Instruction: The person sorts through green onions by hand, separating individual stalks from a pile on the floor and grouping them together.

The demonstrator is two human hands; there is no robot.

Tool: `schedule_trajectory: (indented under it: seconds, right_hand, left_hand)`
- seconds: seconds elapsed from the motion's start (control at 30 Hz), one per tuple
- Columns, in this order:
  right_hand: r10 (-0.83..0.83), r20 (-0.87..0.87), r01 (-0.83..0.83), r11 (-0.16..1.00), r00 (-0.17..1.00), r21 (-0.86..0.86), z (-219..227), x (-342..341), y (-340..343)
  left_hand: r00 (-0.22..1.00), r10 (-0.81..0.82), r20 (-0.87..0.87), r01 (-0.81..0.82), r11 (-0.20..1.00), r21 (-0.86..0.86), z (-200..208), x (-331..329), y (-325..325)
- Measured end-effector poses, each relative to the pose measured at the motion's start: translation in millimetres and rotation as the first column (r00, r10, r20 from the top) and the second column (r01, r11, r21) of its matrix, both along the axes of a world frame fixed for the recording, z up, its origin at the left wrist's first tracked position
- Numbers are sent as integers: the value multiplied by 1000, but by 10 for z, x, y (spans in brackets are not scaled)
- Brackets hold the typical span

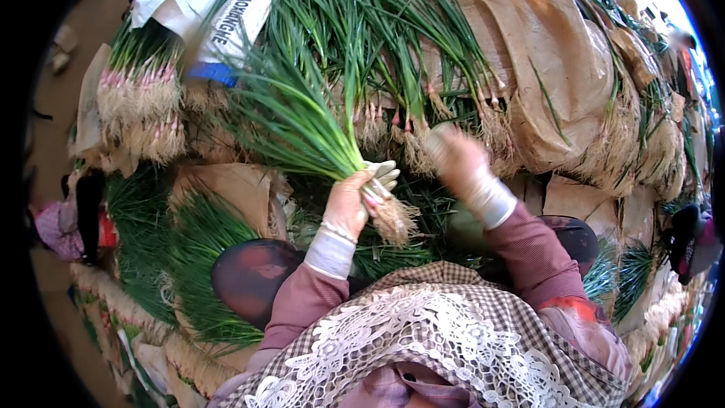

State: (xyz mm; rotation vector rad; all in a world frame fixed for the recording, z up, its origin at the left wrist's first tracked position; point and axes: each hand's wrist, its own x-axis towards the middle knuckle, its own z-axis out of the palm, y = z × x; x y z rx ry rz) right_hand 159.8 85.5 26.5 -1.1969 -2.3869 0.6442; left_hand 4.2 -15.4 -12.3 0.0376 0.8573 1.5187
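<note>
My left hand [355, 198] is closed around a bunch of spring onions [321, 132], just above the pinkish bulbs. Their pale roots [396, 221] hang out below the fist, and the long green leaves fan up and to the left. A pale glove or wrap covers part of that hand's fingers. Right of the bunch, my right hand [457, 159] is raised and smeared by motion. It is apart from the bunch, close to the roots of the heaped spring onions [411, 132]; whether it holds anything is not clear.
Beyond my hands lies a long heap of spring onions, partly covered by brown sacking [544, 53] and a white-and-blue sack [238, 23]. More green leaves [204, 264] lie beside my left knee [253, 276]. Another person [64, 223] is at the far left.
</note>
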Motion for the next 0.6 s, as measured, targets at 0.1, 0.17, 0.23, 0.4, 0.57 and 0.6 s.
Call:
schedule_trajectory:
  seconds: [0.1, 0.17, 0.23, 0.4, 0.57, 0.6]
  right_hand:
    - [365, 208, -338, 928, 907, -155, -292, -164, -349]
    - [27, -412, -270, 793, 911, -546, -726, -154, -247]
    - [-271, -382, -175, 564, 884, -807, -623, -214, -77]
    - [-500, -578, -518, 269, 645, -812, -651, -632, -124]
    - [-40, 131, 95, 892, 991, -443, -772, -552, -62]
    - [-39, 302, 182, 869, 952, -460, -905, -464, 15]
  left_hand:
    - [991, -137, -7, 137, 991, 6, -153, 22, -16]
    - [998, -30, 58, 35, 996, -87, -45, 146, -6]
    - [999, -26, -36, 23, 995, -94, -137, 142, -40]
    - [982, 8, 190, -14, 999, 33, -78, 146, -55]
    - [984, 86, 153, -91, 996, 25, -89, 136, -78]
    - [981, 54, 188, -78, 989, 123, -148, 134, -80]
